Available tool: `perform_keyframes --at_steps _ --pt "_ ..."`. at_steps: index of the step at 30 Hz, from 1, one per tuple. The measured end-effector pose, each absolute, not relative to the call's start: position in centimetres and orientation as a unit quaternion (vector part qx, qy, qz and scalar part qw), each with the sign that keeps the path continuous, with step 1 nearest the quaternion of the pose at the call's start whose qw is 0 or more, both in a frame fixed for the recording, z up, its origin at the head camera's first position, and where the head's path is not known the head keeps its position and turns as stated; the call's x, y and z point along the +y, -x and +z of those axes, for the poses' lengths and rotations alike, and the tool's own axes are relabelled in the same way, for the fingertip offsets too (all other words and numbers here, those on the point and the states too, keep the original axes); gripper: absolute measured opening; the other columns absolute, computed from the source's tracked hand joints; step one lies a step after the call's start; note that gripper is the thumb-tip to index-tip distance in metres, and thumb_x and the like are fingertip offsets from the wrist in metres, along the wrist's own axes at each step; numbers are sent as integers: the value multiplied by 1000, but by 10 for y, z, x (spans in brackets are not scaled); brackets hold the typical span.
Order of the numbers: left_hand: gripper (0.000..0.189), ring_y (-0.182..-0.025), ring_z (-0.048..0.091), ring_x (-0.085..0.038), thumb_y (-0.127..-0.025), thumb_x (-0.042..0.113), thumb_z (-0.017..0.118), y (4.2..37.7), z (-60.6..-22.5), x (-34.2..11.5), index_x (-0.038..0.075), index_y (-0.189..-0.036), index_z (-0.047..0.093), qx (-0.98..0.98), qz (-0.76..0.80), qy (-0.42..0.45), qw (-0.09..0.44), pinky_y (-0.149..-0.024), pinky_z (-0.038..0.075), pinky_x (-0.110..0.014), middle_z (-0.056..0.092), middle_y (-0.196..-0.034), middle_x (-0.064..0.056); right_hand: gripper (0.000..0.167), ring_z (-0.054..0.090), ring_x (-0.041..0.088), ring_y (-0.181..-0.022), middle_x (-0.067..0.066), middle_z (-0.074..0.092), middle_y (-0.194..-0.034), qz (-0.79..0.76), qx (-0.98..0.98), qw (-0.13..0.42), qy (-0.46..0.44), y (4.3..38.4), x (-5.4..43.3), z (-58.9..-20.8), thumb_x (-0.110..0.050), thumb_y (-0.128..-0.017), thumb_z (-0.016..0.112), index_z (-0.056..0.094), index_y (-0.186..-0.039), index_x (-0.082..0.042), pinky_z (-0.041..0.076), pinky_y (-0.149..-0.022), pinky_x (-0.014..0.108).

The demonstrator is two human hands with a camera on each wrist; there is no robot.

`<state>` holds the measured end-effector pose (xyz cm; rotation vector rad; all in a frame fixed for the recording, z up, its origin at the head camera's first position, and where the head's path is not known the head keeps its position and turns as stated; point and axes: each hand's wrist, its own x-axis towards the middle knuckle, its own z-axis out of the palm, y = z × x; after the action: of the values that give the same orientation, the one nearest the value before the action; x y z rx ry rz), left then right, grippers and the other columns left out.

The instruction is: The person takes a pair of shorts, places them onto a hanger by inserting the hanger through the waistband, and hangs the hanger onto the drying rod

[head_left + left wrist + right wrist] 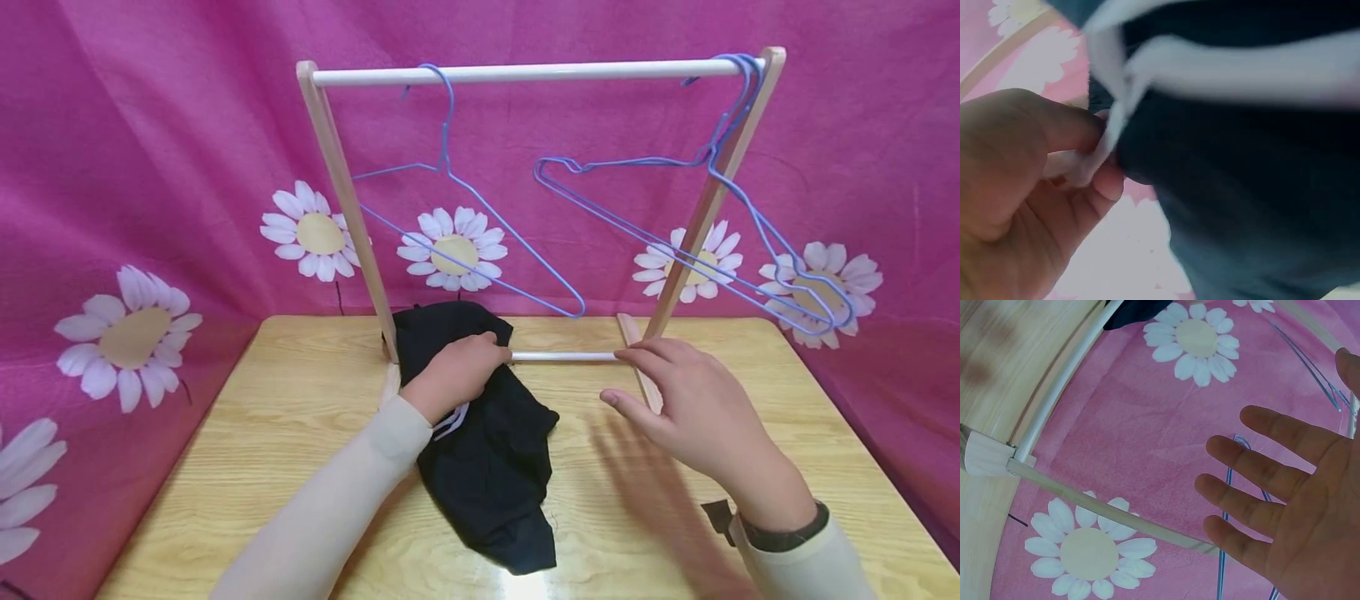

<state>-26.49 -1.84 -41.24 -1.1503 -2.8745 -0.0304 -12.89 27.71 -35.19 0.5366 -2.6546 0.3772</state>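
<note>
A black garment with a drawstring [491, 467], perhaps trousers or shorts, lies at the left foot of the rack and trails toward the front of the table. My left hand [459, 373] pinches its upper edge. In the left wrist view the thumb and fingers of the left hand [1029, 169] close on the black cloth [1241, 187] and the white drawstring [1222, 69], which is blurred. The right hand [697, 408] is spread, near the right end of the lower white bar [562, 357]; its fingers [1260, 462] are straight and hold nothing.
A wooden rack has a white top bar [540, 72]. One blue wire hanger [517, 236] hangs toward its left end; several others, bunched, look like blue hangers [630, 218] at the right end. Behind the wooden table [285, 475] hangs a pink flowered cloth [187, 125].
</note>
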Motion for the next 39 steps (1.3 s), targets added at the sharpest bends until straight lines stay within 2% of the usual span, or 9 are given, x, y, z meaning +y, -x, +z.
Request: perform_keyframes --at_steps 5,10,14,19,25,28,30,33,39 --pt "31 -99 72 -22 -97 5 80 246 -384 -28 15 -127 79 -933 -45 354 57 -87 65 -37 73 -107 -8 55 68 40 -128 12 74 -133 139 -949 201 -199 127 272 -351 -53 -96 79 76 -132 -11 52 -105 65" --pt "28 -99 74 -21 -99 11 79 212 -344 -39 16 -126 78 -927 -89 350 101 -89 65 -35 74 -110 -7 49 73 36 -121 7 76 -130 158 -942 195 -222 126 259 -353 -45 -95 82 77 -132 -14 57 -100 62" --pt "23 -97 73 -18 -99 17 81 185 -322 -51 18 -121 77 -914 -112 361 145 -86 64 -33 72 -109 -1 53 72 31 -126 3 74 -136 180 -932 185 -253 123 241 -358 -42 -95 84 72 -140 -17 59 -102 58" --pt "19 -92 70 -11 -100 17 80 153 -308 -66 17 -118 75 -878 -185 406 173 -84 63 -30 72 -107 4 69 65 19 -136 -3 64 -150 240 -913 143 -296 115 216 -370 -41 -95 85 57 -157 -22 58 -108 51" --pt "15 -92 68 -8 -100 12 79 131 -305 -76 12 -114 75 -814 -285 479 165 -88 61 -24 72 -108 2 72 61 9 -136 -12 59 -152 312 -900 80 -295 106 192 -385 -34 -97 85 50 -159 -28 55 -113 45" --pt "16 -93 66 -6 -99 13 80 128 -304 -80 12 -114 75 -793 -306 506 147 -89 59 -21 71 -108 2 63 65 5 -122 -15 65 -140 340 -894 59 -285 105 186 -390 -26 -97 85 54 -151 -29 58 -106 39" --pt "18 -91 64 -5 -98 14 82 128 -303 -84 12 -114 75 -787 -313 516 126 -87 58 -19 71 -108 3 52 67 4 -105 -15 69 -124 353 -890 52 -283 105 185 -391 -18 -96 84 59 -140 -27 60 -93 33" --pt "22 -92 64 -5 -96 17 85 129 -300 -92 12 -116 76 -794 -308 515 92 -86 58 -19 72 -108 3 40 62 5 -85 -15 67 -98 369 -884 58 -282 106 188 -390 -6 -93 84 63 -120 -27 55 -77 27" --pt "34 -105 69 -9 -91 19 91 135 -297 -110 15 -122 78 -832 -278 479 15 -95 62 -27 73 -116 3 41 59 7 -82 -16 60 -86 380 -872 96 -292 108 200 -378 -4 -85 91 62 -98 -29 51 -75 27"
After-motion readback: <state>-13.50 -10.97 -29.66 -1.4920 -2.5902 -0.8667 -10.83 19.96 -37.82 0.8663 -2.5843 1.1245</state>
